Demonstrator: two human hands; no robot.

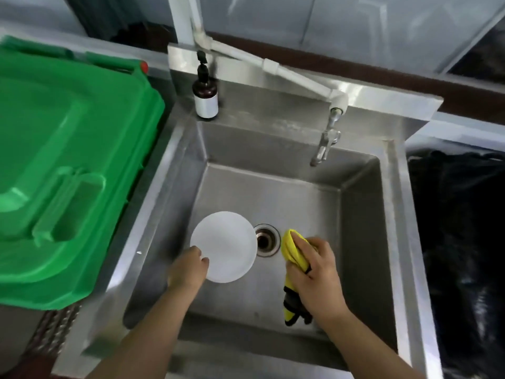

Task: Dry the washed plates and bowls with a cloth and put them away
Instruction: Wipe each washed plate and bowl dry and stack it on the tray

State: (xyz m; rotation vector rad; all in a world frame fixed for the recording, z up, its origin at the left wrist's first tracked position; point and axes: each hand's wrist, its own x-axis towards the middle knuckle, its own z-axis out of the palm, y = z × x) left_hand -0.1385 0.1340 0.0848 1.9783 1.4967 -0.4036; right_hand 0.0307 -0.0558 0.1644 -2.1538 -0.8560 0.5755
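Early on: left hand (188, 265) grips white plate (224, 246) over sink (360, 214), right hand (314, 272) clutches yellow cloth (291, 247); wiping and storing apparently still ahead

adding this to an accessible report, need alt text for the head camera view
Seen from above, a person's left hand holds a white plate over a steel sink, while the right hand grips a bunched yellow cloth beside the drain. A soap bottle stands on the back ledge and a green bin lid lies to the left.
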